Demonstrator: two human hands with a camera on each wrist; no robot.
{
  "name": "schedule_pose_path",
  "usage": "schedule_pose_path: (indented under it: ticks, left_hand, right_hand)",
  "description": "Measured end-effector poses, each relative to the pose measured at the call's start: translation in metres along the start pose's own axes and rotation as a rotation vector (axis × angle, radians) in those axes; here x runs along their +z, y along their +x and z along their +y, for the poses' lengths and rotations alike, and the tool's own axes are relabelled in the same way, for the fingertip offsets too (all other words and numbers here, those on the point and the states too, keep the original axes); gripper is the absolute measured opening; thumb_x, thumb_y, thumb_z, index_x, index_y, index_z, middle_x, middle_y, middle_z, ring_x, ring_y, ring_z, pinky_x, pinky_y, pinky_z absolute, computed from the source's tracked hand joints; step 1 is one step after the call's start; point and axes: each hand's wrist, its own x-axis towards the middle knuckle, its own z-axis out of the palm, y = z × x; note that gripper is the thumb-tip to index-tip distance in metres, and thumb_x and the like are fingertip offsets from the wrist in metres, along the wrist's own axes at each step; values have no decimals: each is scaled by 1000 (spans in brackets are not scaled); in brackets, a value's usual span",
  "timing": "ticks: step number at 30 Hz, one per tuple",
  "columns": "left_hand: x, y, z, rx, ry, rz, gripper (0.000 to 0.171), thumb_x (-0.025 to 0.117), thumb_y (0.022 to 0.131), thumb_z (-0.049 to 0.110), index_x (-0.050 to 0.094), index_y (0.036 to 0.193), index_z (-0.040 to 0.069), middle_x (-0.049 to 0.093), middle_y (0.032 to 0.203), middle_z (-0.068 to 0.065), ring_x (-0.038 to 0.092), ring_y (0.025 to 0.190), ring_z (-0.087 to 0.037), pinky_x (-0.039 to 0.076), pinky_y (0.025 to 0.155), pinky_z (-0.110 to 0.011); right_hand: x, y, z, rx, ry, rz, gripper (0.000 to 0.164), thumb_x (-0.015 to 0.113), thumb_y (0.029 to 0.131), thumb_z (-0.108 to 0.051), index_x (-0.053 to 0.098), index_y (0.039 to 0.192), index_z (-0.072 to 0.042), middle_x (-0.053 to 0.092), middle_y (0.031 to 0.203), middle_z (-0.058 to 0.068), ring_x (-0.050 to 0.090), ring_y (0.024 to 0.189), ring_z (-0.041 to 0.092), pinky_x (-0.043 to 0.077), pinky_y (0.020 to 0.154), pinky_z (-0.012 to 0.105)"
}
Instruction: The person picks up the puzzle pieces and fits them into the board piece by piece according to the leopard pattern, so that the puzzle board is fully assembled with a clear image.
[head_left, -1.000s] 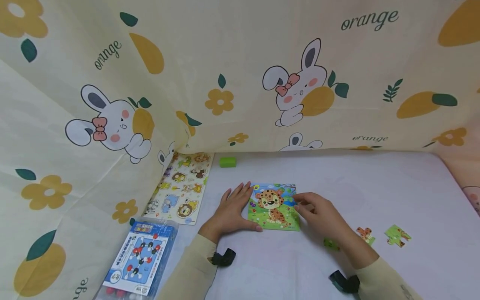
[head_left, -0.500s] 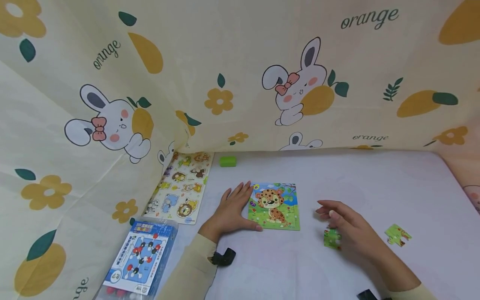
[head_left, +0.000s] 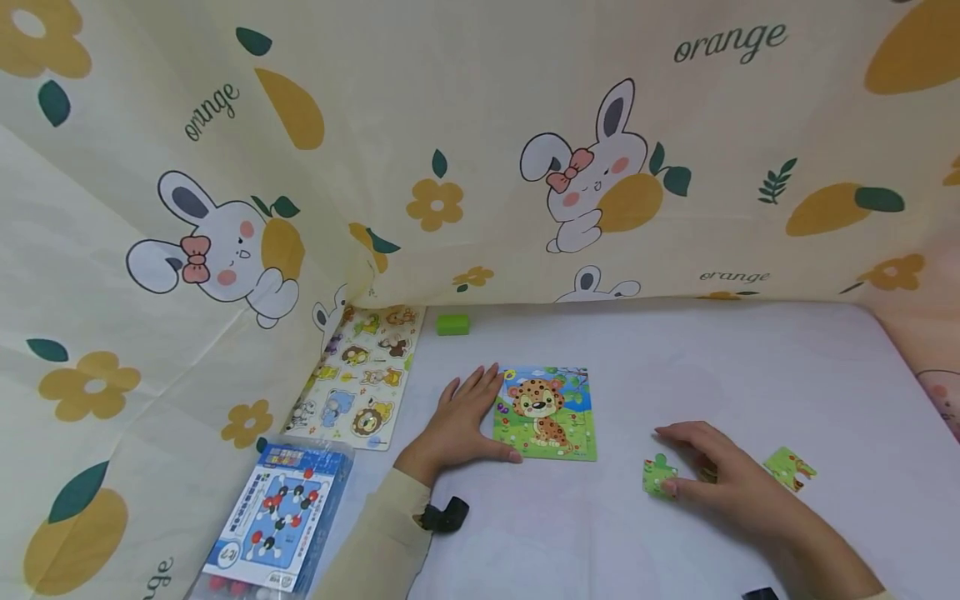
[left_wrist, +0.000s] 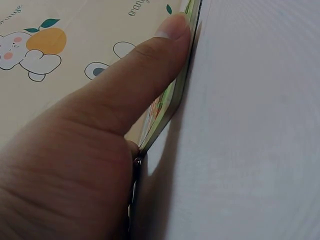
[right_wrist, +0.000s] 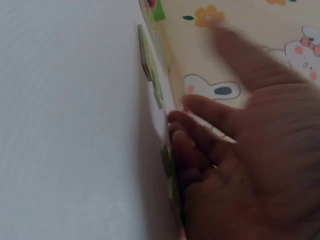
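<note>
A square leopard puzzle board [head_left: 546, 414] lies on the white table in the head view. My left hand [head_left: 459, 427] rests along its left side, fingers spread, thumb at the lower edge; the left wrist view shows the thumb [left_wrist: 150, 60] laid against the board's rim. To the right, my right hand [head_left: 738, 483] is low over the table with thumb and index finger apart, the thumb overlapping a green puzzle piece [head_left: 656, 475]. In the right wrist view that piece [right_wrist: 146, 57] stands apart from the curled fingers [right_wrist: 200, 140]. Another green piece [head_left: 787, 467] lies partly behind the right hand.
An animal sticker sheet [head_left: 390, 383] and a boxed molecule model set [head_left: 273, 517] lie at the left. A small green block [head_left: 453, 325] is near the back, below the printed rabbit curtain [head_left: 480, 100].
My right hand has left the board's right edge and moved right and down to the loose puzzle pieces, its thumb and index finger spreading. My left hand stays at the board.
</note>
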Motion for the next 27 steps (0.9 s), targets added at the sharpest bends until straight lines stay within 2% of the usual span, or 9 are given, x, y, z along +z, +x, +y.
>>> schedule_pose_path:
  ticks: [3,6,8,10,11,14,18,22,27]
  left_hand:
    - [0,-1,0,4,-4,3,140,85,72,82,20,175,15,6,181,5,-2,165,-16,-6,130,-48]
    - [1,-1,-1,6,-2,0,140,84,72,83,19,175,15,5,181,5,-2,165,-16,-6,130,-48]
    - [1,-1,-1,7,2,-1,140,84,72,84,19,176,15,5,181,6,-2,165,-16,-6,130,-49]
    - [0,0,-1,7,5,-3,140,83,72,84,18,176,15,4,181,6,-3,165,-16,-6,130,-49]
    - [1,0,-1,8,6,-4,140,83,72,85,18,176,16,4,181,6,-3,165,-16,-6,130,-49]
    - [0,0,-2,9,10,-1,141,82,72,85,18,176,16,4,181,6,-3,165,-15,-6,130,-48]
    - [1,0,-1,8,1,-2,140,83,72,85,18,176,16,4,181,6,-4,165,-15,-7,130,-49]
    - [1,0,0,5,-2,-3,140,83,72,84,19,176,16,4,181,7,-4,165,-15,-7,130,-49]
    - [-1,-1,1,7,5,-4,139,84,73,83,19,176,15,4,181,6,-3,165,-16,-6,130,-50]
  right_hand:
    - [4,1,-3,22,-98,-31,50,94,88,-30,73,133,-24,57,145,3,46,134,23,34,104,14]
    - [7,3,-11,63,-137,-54,40,94,88,-26,76,123,-26,55,145,6,42,136,36,38,111,40]
    - [10,4,-19,86,-150,-63,37,94,87,-21,77,120,-26,57,144,8,43,135,40,41,106,57]
    - [12,5,-25,85,-175,-62,38,94,86,-16,77,119,-24,60,141,8,46,132,42,43,103,65]
    - [14,6,-28,81,-193,-60,39,94,85,-14,76,118,-24,62,137,5,49,131,40,45,102,64]
    - [18,7,-33,79,-184,-36,38,91,87,-5,75,115,-24,66,125,-6,58,120,27,52,99,48]
    - [22,9,-38,83,-98,5,38,85,92,3,73,120,-20,66,108,-13,60,93,9,56,77,27]
    - [25,12,-43,98,-68,49,33,85,95,-3,72,123,-16,65,96,-11,58,81,6,53,68,26]
    - [29,22,-48,111,-72,85,23,85,97,-9,74,115,-18,63,85,-13,57,73,6,51,64,25]
